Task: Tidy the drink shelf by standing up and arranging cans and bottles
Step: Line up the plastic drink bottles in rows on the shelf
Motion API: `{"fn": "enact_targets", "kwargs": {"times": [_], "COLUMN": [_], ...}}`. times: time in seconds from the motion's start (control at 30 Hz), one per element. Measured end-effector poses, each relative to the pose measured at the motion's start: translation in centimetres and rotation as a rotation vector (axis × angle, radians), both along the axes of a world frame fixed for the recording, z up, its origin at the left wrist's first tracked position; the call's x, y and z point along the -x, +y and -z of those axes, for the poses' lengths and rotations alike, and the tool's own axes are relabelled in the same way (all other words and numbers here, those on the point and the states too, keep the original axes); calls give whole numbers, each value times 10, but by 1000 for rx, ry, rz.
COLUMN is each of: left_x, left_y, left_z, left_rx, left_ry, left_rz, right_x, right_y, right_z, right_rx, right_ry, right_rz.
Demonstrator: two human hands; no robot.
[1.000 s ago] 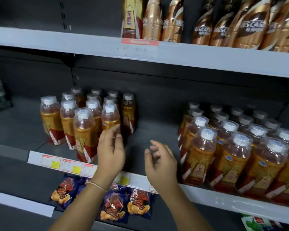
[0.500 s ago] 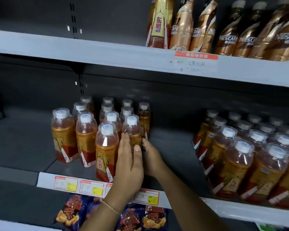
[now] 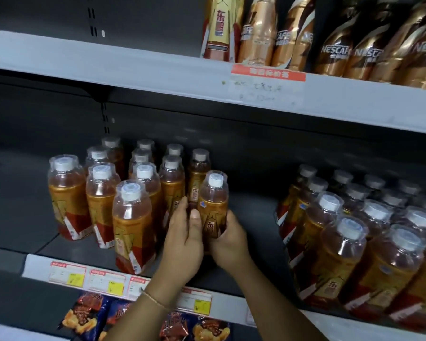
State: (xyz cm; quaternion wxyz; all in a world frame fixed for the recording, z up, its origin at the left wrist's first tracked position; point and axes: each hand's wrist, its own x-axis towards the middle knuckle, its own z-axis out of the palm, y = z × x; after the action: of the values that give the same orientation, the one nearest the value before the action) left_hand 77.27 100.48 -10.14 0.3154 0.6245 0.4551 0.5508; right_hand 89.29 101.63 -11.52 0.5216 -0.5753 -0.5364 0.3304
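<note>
An amber drink bottle (image 3: 213, 203) with a white cap stands upright at the right front of the left bottle group (image 3: 130, 207) on the middle shelf (image 3: 253, 217). My left hand (image 3: 182, 242) grips its left side, thumb across the label. From the right, my right hand (image 3: 229, 242) wraps around its lower part. The bottle's base is hidden behind my hands. A second, denser group of the same bottles (image 3: 354, 244) stands upright at the right of this shelf.
A bare gap of shelf lies between the two groups. The upper shelf (image 3: 158, 70) carries gold coffee bottles (image 3: 354, 52) and a red-and-gold bottle (image 3: 219, 33). Price tags (image 3: 106, 281) line the shelf edge. Snack packs (image 3: 84, 316) lie on the shelf below.
Both hands went from hovering in front of the shelf to closing round one bottle at the right of the left group. That bottle now stands out in front of its row.
</note>
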Motion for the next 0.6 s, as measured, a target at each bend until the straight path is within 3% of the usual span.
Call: {"fn": "enact_targets", "kwargs": {"times": [0.17, 0.33, 0.6], "left_x": [-43, -81, -99], "left_y": [39, 61, 94], "left_z": [-11, -11, -2], "left_rx": [227, 285, 323], "left_ry": [-212, -217, -201], "left_rz": [263, 265, 444], "right_x": [-45, -63, -80], "right_y": [12, 25, 44], "right_z": [10, 6, 0], "right_rx": [25, 82, 191], "right_ry": [-116, -187, -405], "right_rz": [176, 342, 542]}}
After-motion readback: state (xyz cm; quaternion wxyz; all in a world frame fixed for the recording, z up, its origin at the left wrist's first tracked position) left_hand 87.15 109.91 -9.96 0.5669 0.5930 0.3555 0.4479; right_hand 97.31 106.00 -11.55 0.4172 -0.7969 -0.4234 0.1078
